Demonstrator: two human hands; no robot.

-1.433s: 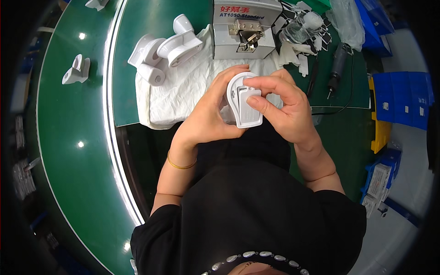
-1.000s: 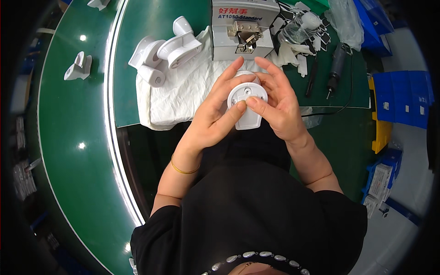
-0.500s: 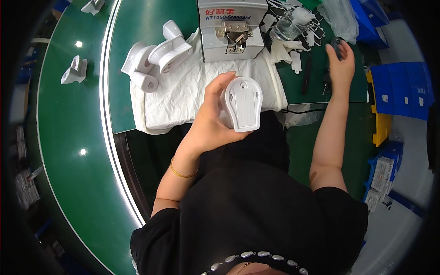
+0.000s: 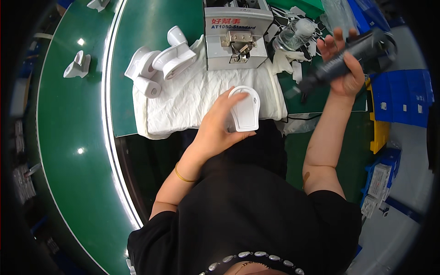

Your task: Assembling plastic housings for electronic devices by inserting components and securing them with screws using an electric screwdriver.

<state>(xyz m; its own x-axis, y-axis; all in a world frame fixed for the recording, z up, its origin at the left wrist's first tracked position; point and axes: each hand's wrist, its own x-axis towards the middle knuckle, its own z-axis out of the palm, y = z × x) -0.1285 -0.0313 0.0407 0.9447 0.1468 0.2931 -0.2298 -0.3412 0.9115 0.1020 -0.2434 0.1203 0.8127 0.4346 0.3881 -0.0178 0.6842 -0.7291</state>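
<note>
Over the near edge of a white cloth [image 4: 172, 105], our left hand [image 4: 215, 123] is clamped round a white rounded casing [image 4: 247, 114], its recessed face toward us. Our hands are well apart: the right hand [image 4: 346, 85], out toward the right edge, grips a dark power tool [image 4: 332, 68], both somewhat blurred. Open room lies between them. Behind the casing, a stretch of cloth runs back to a grey boxy machine [image 4: 215, 55]; white fittings [image 4: 174, 62] crowd the cloth's far left. The green surface [image 4: 142, 27] also carries a clear jar [image 4: 284, 42]. Leftward, past a bright white strip [image 4: 106, 78], curves a second green surface [image 4: 68, 123]; blue bins [image 4: 401, 91] stand at right.
</note>
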